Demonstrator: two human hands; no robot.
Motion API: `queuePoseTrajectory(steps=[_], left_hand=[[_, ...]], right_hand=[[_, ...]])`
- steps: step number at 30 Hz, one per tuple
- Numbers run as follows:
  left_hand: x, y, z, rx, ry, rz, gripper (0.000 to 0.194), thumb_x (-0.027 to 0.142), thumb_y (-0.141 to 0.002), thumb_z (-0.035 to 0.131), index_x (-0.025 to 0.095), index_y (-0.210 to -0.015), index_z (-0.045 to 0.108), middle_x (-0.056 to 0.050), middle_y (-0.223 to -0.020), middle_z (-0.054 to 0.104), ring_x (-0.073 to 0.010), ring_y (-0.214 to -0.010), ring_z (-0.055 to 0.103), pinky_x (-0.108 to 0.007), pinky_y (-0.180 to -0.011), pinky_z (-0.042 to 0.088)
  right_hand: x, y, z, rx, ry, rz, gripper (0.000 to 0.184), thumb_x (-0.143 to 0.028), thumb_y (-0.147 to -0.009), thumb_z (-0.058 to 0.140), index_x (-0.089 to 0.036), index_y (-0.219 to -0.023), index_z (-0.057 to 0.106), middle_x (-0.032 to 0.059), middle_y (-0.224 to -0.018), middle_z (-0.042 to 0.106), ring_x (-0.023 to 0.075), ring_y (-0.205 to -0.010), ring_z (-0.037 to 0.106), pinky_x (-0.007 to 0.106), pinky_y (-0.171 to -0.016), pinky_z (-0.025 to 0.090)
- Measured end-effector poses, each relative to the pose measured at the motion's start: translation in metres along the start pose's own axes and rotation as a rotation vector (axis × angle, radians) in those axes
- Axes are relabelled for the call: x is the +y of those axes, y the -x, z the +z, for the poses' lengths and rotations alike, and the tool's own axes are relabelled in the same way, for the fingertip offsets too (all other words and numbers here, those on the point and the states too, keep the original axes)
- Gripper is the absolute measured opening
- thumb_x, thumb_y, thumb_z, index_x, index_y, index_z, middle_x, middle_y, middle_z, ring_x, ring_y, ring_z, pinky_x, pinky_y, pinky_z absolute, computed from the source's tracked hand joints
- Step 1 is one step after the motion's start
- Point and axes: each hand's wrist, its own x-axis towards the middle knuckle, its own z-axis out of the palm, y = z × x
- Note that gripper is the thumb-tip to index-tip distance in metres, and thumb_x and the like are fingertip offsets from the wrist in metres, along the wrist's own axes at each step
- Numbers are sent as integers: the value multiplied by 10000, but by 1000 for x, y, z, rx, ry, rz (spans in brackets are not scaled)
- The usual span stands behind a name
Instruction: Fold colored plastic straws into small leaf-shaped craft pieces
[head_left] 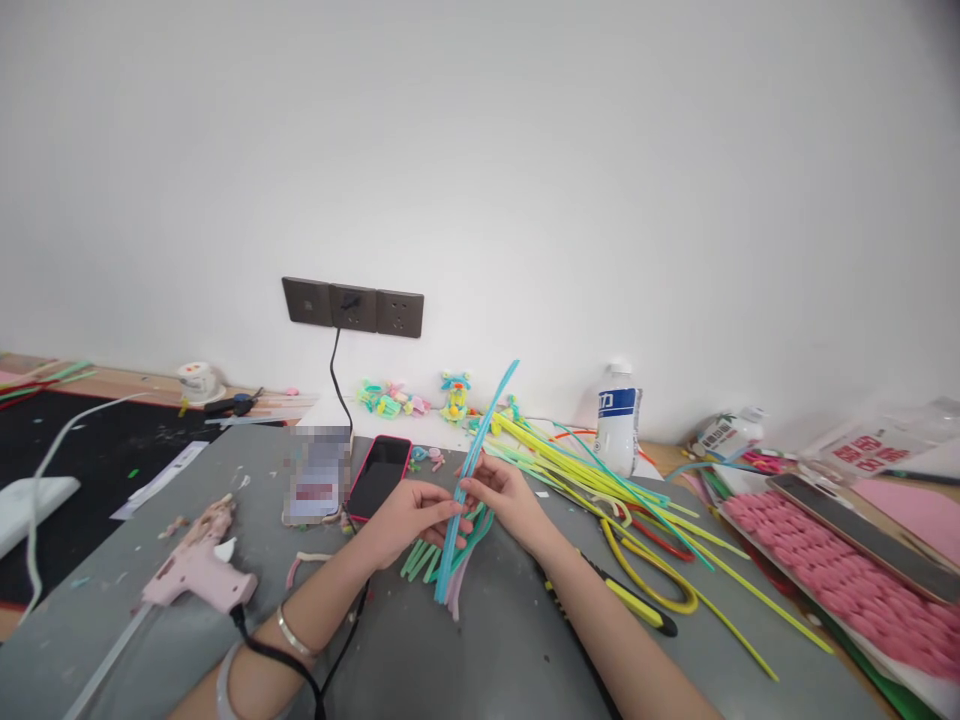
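Observation:
A small bundle of blue pipe cleaners point(451, 545) stands tilted in front of me, its upper end leaning right. My left hand point(420, 515) pinches it near the middle between thumb and fingers. Just to the right, my right hand point(506, 495) grips the same bundle, thumb and fingers closed around it. Beneath and behind my hands lie short green pipe cleaner pieces point(421, 560) and a pale purple one point(456, 592). How many blue stems are in the bundle I cannot tell.
A pink glue gun point(196, 570) with its cord lies left. Two phones, one black-screened point(381, 475) and one blurred point(316, 470), lie behind my left hand. Yellow pipe cleaners point(570, 460), a yellow-and-black handle point(634, 602) and a white bottle point(618, 425) are right.

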Motion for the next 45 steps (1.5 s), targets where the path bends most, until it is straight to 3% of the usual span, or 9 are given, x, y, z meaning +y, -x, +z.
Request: queuePoseTrajectory(steps=[25,28,30,32,37,45], left_hand=[[0,1,1,-43,-28,-36,401,483,-688,779,124,-812,650,-101,-789,760,-189,-665,712,-232,-553,478],[3,2,2,-38,-10,-55,394,474,-677,790,124,-759,628,-102,-783,757,-179,-649,704,-228,-547,466],[5,3,3,-41,9,-65,388,467,-676,793,127,-725,611,-96,-772,755,-168,-635,698,-221,-540,452],[6,4,4,-50,11,-66,377,458,-688,787,130,-709,604,-90,-762,753,-157,-626,693,-207,-517,412],[7,6,4,-116,-24,-45,357,441,-722,766,130,-690,595,-97,-749,755,-158,-628,698,-203,-464,288],[5,7,1,-209,-47,-27,354,435,-751,753,127,-690,589,-111,-757,764,-150,-590,687,-205,-450,275]], right_hand=[[1,2,2,-44,46,15,342,-500,-781,700,-180,-814,583,-18,-668,566,133,-589,546,259,-566,453],[1,3,-3,87,177,-113,276,-467,-883,583,-196,-868,533,-24,-688,517,124,-583,495,252,-556,426],[-3,6,-9,252,383,-262,184,-387,-928,532,-203,-934,520,-26,-695,487,129,-584,472,258,-561,409],[-9,9,-16,326,669,-425,126,-291,-939,527,-203,-1025,552,-9,-719,499,150,-625,489,276,-597,411],[-20,15,-25,126,1142,-685,256,-155,-970,466,-218,-1143,644,60,-832,587,189,-771,544,312,-685,402],[-18,15,-25,140,1196,-752,190,-149,-965,488,-185,-995,672,57,-801,622,179,-727,512,314,-662,355]])
